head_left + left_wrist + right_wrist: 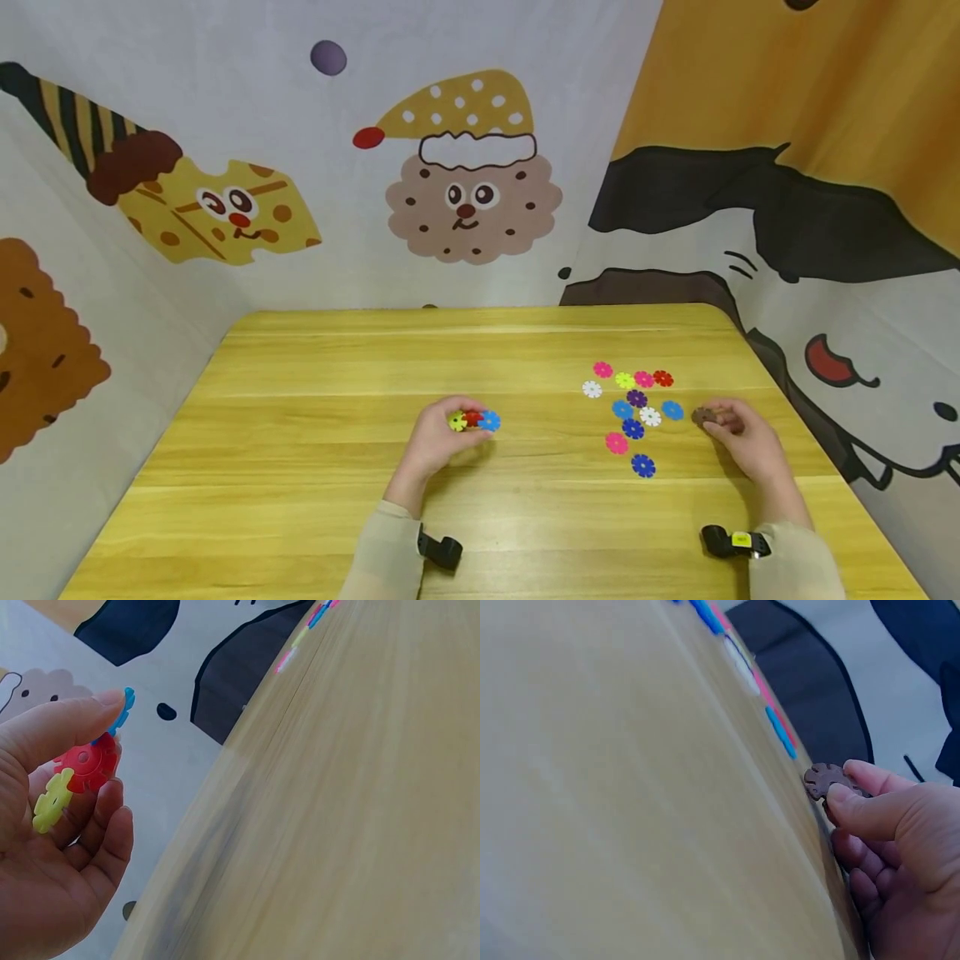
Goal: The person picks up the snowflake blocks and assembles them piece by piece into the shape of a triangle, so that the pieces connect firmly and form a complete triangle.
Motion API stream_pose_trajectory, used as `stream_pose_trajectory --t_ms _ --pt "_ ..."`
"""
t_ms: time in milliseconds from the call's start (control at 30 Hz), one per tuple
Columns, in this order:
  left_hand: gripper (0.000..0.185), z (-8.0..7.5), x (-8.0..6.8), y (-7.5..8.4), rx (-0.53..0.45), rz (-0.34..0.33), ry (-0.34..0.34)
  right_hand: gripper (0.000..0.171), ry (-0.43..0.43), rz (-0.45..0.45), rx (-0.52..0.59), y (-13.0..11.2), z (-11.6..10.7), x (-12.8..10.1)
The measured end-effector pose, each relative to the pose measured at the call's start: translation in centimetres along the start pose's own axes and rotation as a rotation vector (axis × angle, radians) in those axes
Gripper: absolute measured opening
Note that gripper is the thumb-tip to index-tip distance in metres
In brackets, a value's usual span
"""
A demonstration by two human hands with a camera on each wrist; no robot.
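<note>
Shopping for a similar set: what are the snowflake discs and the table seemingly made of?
The brown disc and joined discs look like moulded plastic: flat, uniform bright colours, notched edges. The table appears wood or wood-look laminate, with yellow grain and slight sheen.

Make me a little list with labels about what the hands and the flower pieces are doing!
left hand: holds a joined cluster of yellow, red and blue plastic snowflake discs
right hand: pinches a single brown plastic snowflake disc
loose pieces: scattered colourful plastic snowflake discs lying flat, left of the right hand
surface: yellow wooden table
background: cartoon-printed fabric walls
</note>
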State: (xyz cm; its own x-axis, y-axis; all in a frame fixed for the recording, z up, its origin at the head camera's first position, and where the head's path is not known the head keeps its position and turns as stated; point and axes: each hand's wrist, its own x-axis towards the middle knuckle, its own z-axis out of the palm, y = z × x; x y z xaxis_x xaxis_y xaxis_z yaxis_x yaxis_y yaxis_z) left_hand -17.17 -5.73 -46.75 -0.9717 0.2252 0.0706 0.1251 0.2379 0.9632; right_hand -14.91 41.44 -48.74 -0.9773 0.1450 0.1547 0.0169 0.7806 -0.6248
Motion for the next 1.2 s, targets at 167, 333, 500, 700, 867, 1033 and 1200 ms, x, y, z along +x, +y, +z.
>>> stream_pose_trajectory --t_ms 167,333,500,700,867,1033,1200 --pt "0.031 0.1 0.0 0.0 0.000 0.006 0.001 0.023 0.047 -0.031 0.103 -2.3 1.3 -0.6" --pt "0.031 0.2 0.0 0.3 0.001 0.018 0.000 0.023 0.002 -0.116 0.164 -5.5 2.8 -0.4" --pt "0.030 0.3 0.0 0.3 -0.002 0.035 -0.007 0.025 -0.055 -0.194 0.238 -8.7 4.6 -0.2" --pt "0.030 0.6 0.0 0.3 0.000 0.052 -0.014 0.021 -0.142 -0.238 0.342 -12.3 6.9 -0.2" --pt "0.030 1.0 0.1 0.5 0.000 0.068 -0.016 0.015 -0.191 -0.265 0.374 -14.6 8.6 -0.6" --pt "0.030 1.5 0.1 0.7 -0.003 0.057 -0.028 0.010 -0.231 -0.266 0.400 -16.1 10.2 -1.0" --pt "0.031 2.0 0.1 0.8 -0.015 0.051 -0.030 0.009 -0.235 -0.257 0.461 -17.8 11.3 -1.4"
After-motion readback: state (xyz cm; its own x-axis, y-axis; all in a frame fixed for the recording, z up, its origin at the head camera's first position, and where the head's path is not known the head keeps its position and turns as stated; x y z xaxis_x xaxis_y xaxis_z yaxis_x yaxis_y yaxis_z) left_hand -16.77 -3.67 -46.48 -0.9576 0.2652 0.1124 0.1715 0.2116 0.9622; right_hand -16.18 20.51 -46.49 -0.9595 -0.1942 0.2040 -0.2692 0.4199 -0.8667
